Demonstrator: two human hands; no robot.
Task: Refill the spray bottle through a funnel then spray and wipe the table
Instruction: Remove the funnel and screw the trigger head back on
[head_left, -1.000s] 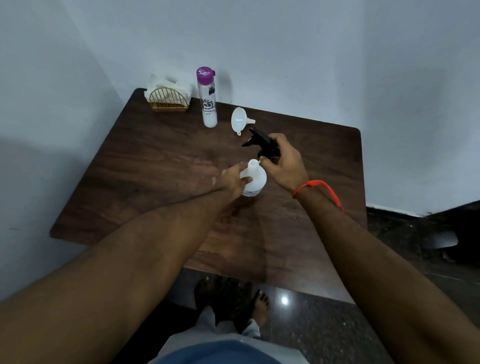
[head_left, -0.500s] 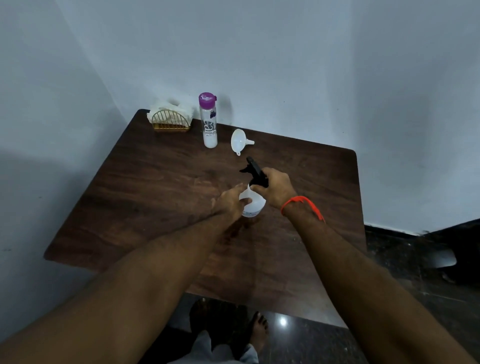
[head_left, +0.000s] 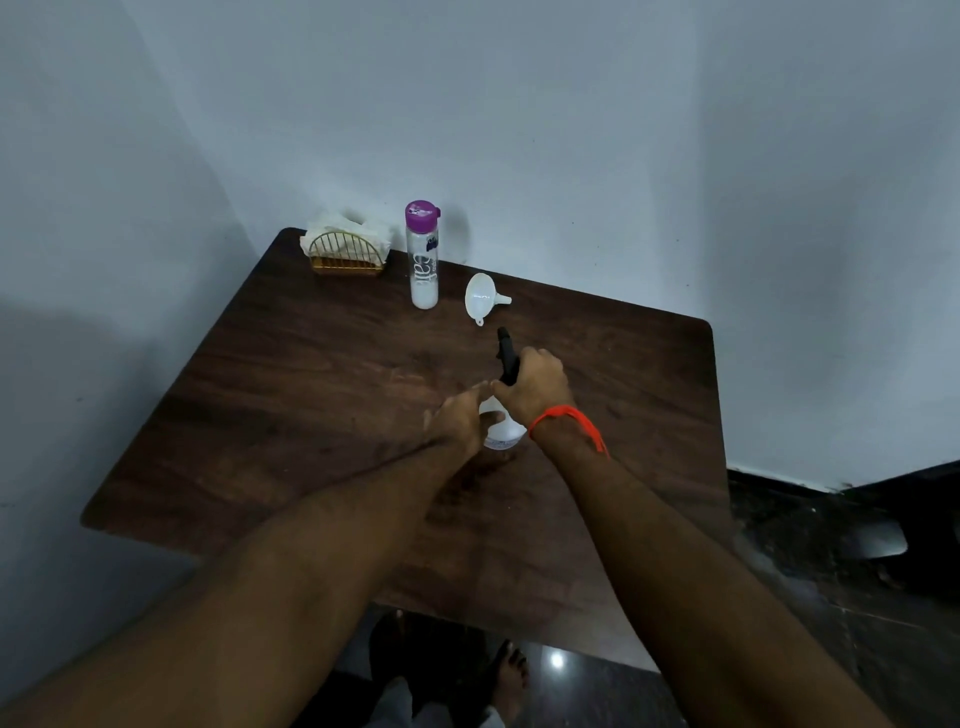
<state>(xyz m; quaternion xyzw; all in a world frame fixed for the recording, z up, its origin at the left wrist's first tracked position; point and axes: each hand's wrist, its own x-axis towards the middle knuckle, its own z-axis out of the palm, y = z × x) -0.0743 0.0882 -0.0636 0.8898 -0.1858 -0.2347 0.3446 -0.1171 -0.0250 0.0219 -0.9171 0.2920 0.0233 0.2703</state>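
A small white spray bottle (head_left: 500, 432) stands near the middle of the dark wooden table (head_left: 311, 395). My left hand (head_left: 460, 418) wraps its body from the left. My right hand (head_left: 537, 384) grips the black trigger head (head_left: 506, 353) on top of the bottle; an orange thread is tied round that wrist. A white funnel (head_left: 480, 297) lies on its side farther back. A tall clear bottle with a purple cap (head_left: 423, 254), holding white liquid at the bottom, stands left of the funnel.
A gold wire holder with white napkins (head_left: 347, 249) sits at the table's back left corner. Grey walls close in behind and to the left. Dark floor lies to the right, and bare feet show below the table's near edge.
The black trigger head, held off to the side of the open neck a second ago, now sits on top of the bottle under my right hand. The camera has tilted up.
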